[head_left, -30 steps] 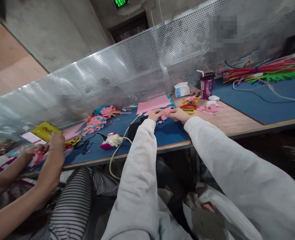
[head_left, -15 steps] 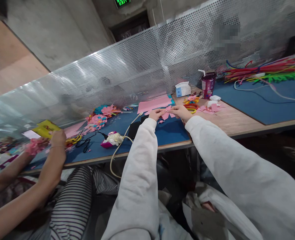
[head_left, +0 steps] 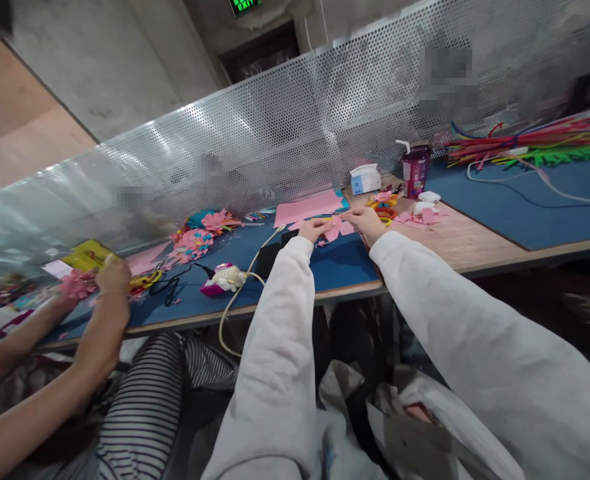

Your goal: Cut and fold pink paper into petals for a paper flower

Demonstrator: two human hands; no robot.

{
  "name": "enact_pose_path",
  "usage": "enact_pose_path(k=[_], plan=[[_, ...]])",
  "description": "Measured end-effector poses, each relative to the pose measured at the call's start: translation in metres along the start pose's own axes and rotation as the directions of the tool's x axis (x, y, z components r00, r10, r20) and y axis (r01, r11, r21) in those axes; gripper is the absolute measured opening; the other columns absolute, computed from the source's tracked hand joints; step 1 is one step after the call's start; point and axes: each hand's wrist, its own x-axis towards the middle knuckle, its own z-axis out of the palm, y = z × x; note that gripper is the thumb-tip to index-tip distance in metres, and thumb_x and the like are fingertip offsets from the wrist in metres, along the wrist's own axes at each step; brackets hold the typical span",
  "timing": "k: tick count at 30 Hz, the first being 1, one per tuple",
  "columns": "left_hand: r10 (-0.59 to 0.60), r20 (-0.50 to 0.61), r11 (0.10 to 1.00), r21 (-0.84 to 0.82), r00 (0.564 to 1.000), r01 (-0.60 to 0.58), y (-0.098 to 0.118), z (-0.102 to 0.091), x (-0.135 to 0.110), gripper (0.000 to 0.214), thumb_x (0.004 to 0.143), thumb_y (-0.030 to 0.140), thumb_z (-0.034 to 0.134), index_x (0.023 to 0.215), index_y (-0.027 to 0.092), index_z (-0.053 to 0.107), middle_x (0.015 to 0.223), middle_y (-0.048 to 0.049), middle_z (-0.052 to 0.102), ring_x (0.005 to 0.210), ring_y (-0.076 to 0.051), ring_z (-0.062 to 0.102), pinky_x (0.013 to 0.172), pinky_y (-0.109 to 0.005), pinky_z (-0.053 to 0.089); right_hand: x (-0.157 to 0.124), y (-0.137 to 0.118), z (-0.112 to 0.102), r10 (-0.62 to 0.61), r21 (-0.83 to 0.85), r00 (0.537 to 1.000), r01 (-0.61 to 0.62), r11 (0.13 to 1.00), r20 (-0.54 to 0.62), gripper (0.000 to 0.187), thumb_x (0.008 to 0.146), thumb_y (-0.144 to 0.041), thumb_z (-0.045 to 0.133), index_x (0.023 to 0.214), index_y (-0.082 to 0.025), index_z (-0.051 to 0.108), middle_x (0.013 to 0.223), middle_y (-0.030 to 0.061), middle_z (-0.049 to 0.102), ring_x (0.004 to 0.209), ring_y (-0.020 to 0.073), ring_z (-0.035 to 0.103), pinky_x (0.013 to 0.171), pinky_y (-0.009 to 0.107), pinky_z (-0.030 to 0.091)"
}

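Note:
Both my arms in light grey sleeves reach out to the far part of the blue mat (head_left: 325, 267). My left hand (head_left: 313, 229) and my right hand (head_left: 367, 221) are closed on a small pink paper cut-out (head_left: 333, 231), pinching it between them just above the mat. A larger pink paper sheet (head_left: 307, 207) lies flat right behind my hands. Pink scraps (head_left: 419, 218) and yellow-handled scissors (head_left: 382, 213) lie to the right of my right hand on the wooden tabletop (head_left: 455, 243).
A glue gun (head_left: 221, 279) with a cream cable lies left of my arms. Paper flowers (head_left: 197, 239) sit further left. A purple cup (head_left: 415, 171), a tissue box (head_left: 365, 179) and coloured sticks (head_left: 529, 143) stand by the perforated metal screen (head_left: 285, 133). A co-worker's arms (head_left: 89, 320) work at the left.
My right hand has shifted slightly away and to the right with the pink cut-out still held between both hands. The co-worker's hands at left moved a pink flower a little.

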Motion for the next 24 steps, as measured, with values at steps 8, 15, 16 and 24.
enact_pose_path(k=[8,15,16,24], plan=[[-0.015,-0.098,0.992,-0.127,0.995,0.002,0.005,0.004,-0.002,0.024,0.058,0.029,0.073,0.072,0.014,0.06,0.065,-0.0004,0.062,0.059,-0.014,0.06,0.057,-0.028,0.049,0.0,0.003,0.001,-0.038,-0.104,0.999,0.04,0.994,0.025,0.021,0.065,-0.029,0.068,0.066,-0.012,0.055,0.04,-0.0076,0.035,0.035,0.0048,0.028,0.036,0.021,0.02],[0.006,-0.155,0.966,-0.255,0.988,-0.046,0.009,0.004,-0.002,0.032,0.06,0.033,0.073,0.08,0.016,0.054,0.07,-0.0005,0.062,0.054,-0.013,0.063,0.051,-0.024,0.047,-0.001,0.004,0.001,-0.005,-0.133,0.988,0.025,0.991,0.151,0.023,0.068,-0.027,0.067,0.059,-0.014,0.05,0.037,-0.0077,0.036,0.033,0.0044,0.029,0.035,0.02,0.021],[0.011,-0.151,0.962,-0.267,0.988,-0.052,0.01,0.004,-0.002,0.033,0.06,0.034,0.073,0.081,0.016,0.054,0.071,-0.0005,0.063,0.055,-0.013,0.063,0.051,-0.024,0.046,-0.001,0.004,0.0,-0.008,-0.097,0.989,0.023,0.995,0.15,0.025,0.067,-0.029,0.068,0.059,-0.014,0.049,0.038,-0.0077,0.036,0.033,0.0042,0.029,0.035,0.02,0.021],[-0.006,0.009,0.96,-0.279,1.0,0.009,0.017,0.007,-0.012,0.038,0.057,0.038,0.076,0.078,0.013,0.055,0.085,-0.0104,0.068,0.073,-0.017,0.067,0.062,-0.027,0.048,0.0,0.008,0.0,-0.03,0.069,0.989,0.02,0.997,0.145,0.037,0.062,-0.043,0.072,0.063,-0.015,0.048,0.042,-0.0074,0.036,0.036,0.0041,0.028,0.035,0.019,0.022]])
